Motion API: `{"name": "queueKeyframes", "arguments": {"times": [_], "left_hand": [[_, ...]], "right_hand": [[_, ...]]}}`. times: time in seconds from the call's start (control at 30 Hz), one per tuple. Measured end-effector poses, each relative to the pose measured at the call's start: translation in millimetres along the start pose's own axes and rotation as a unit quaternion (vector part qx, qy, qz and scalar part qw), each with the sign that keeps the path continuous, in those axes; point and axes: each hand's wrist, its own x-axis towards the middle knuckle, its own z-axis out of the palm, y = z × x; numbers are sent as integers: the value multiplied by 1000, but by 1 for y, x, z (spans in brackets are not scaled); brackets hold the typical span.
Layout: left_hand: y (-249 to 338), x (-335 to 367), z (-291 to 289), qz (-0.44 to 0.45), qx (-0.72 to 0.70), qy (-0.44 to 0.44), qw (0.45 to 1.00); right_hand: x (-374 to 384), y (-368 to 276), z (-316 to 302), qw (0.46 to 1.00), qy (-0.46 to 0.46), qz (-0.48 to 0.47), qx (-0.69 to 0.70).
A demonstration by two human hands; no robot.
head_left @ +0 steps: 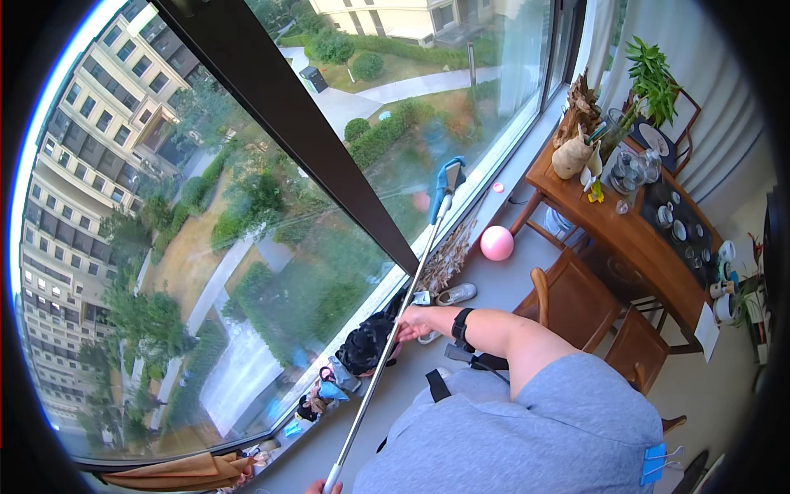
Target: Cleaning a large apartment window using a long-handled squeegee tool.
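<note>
A long silver pole (pixel 363 416) slants across the view, with a blue cloth head (pixel 447 183) at its far end against the lower part of the window pane. My right hand (pixel 411 323) is closed around the middle of the pole, with a black strap on that forearm. At the lower edge, my left hand (pixel 321 488) shows only in part, closed on the pole's white near end. The window glass (pixel 485 99) carries hazy smears, and a dark frame post (pixel 296 123) divides it.
A pink ball (pixel 496 244), white shoes (pixel 457 294) and a dark bundle (pixel 364 344) lie along the window. At right stands a wooden desk (pixel 605 216) with glassware, a plant and driftwood. Wooden chairs (pixel 576 296) stand beside it. Small items line the sill.
</note>
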Motion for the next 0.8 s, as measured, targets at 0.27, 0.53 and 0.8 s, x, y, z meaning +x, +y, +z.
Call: {"name": "queueKeyframes", "arguments": {"times": [0.27, 0.53, 0.8], "left_hand": [[-19, -3, 8, 4, -2, -25, 1000], [60, 31, 15, 26, -2, -59, 998], [181, 77, 36, 34, -9, -91, 995]], "right_hand": [[-4, 48, 32, 989, -102, 106, -11], [-28, 10, -19, 998, -14, 53, -16], [-31, -73, -126, 983, 131, -101, 74]]}}
